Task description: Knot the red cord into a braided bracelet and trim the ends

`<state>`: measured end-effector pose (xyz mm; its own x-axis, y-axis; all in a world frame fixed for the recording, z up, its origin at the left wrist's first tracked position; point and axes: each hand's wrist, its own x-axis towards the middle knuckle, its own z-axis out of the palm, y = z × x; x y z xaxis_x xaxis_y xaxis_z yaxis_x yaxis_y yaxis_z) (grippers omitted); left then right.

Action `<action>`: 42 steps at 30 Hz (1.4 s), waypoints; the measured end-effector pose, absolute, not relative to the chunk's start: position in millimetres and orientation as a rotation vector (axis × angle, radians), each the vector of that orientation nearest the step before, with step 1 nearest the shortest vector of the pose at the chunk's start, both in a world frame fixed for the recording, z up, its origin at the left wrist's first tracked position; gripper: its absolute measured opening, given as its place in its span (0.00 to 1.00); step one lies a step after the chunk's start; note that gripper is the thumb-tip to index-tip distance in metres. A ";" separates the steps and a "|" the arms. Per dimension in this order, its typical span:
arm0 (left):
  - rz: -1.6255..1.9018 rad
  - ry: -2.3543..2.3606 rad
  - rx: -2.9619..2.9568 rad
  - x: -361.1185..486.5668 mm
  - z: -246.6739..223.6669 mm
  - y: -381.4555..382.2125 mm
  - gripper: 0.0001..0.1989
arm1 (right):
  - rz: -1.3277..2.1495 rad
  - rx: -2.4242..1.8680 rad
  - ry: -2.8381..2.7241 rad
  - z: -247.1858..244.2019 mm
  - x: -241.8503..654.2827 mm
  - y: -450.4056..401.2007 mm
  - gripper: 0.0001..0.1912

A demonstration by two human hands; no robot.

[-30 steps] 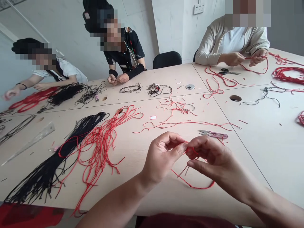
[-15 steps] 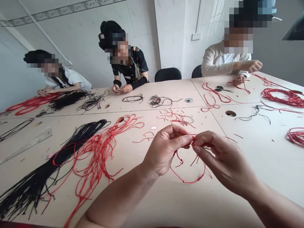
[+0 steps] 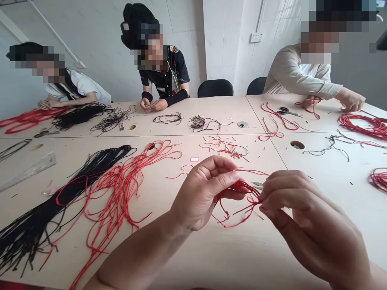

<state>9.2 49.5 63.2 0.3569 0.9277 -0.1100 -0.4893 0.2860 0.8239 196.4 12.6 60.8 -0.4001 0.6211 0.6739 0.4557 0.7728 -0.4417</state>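
Cords and scissors across the table suggest a workshop.

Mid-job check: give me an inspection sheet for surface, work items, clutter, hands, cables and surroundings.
Surface: pale tabletop, with seams and round holes.
Work items: red knotted cordwork, loose ends showing below it.
Clutter: black cord bundle, loose red cords partly over it; short red scraps; a metal blade, the rest hidden.
Hands: left hand pinches the cordwork between thumb and fingers; right hand has its fingertips on the other end.
Cables: nothing seen on the tabletop; conduit rises from the wall socket.
Surroundings: three people along the far side, one reaching near a red coil.
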 end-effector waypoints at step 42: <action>1.733 0.773 1.638 12.3 52.0 33.4 0.10 | 0.072 -0.656 -2.294 56.7 195.5 -3.1 0.12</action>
<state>12.3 33.4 52.0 -0.0345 0.7734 0.6330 -0.0461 -0.6339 0.7720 195.5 -3.1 56.7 -0.5979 0.4773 0.6440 0.4358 0.8678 -0.2385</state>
